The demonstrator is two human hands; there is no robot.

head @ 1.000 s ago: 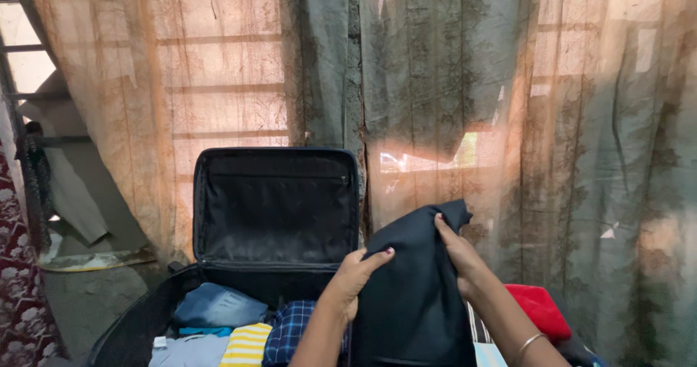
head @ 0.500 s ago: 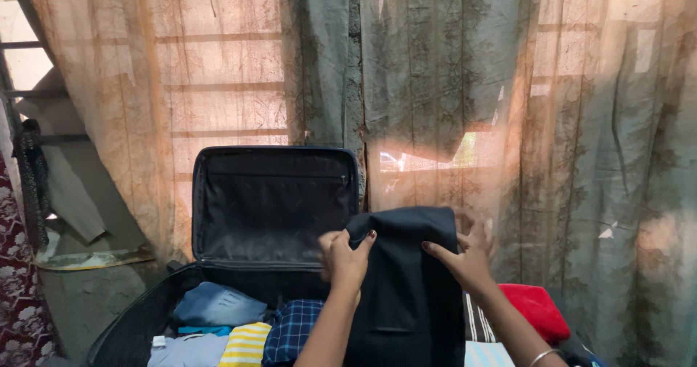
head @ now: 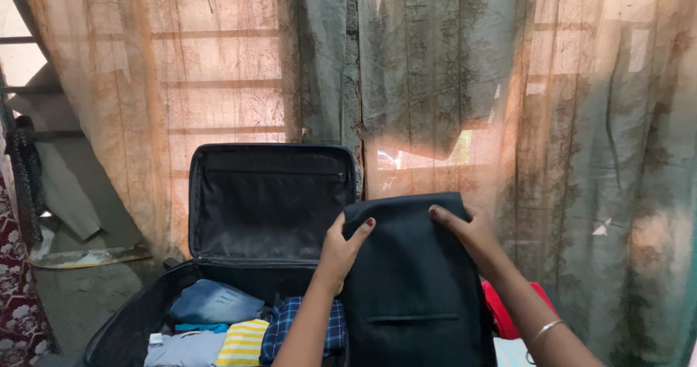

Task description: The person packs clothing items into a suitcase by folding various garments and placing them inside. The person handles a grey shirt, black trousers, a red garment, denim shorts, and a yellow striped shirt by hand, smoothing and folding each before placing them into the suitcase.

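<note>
Dark navy garment (head: 414, 280) held up flat in front of the chest, over the near right part of the open suitcase (head: 138, 316). Left hand (head: 340, 249) clamped on the top left corner, thumb over the front of the cloth; right hand (head: 465, 229) clamped on the top right corner, fingers curled over the folded upper edge. Top edge straight and doubled over, sides roughly parallel, a welt pocket showing low on the front — looks already folded to a neat rectangle, by the shape of it.

Inside the case, packed and lying flat: a blue denim piece (head: 214, 302), a pale blue folded item (head: 181, 349), a yellow-and-white striped top (head: 243, 341), a blue checked shirt (head: 301, 327). Lid (head: 268, 204) propped upright against the curtain (head: 435, 84), its lining bare.

Judging from that: packing well under way, several pieces in, the dark garment folded but not yet laid down. A red item (head: 504, 312) to the right, partly hidden behind the right forearm — whether inside the case or beside it cannot be told.
</note>
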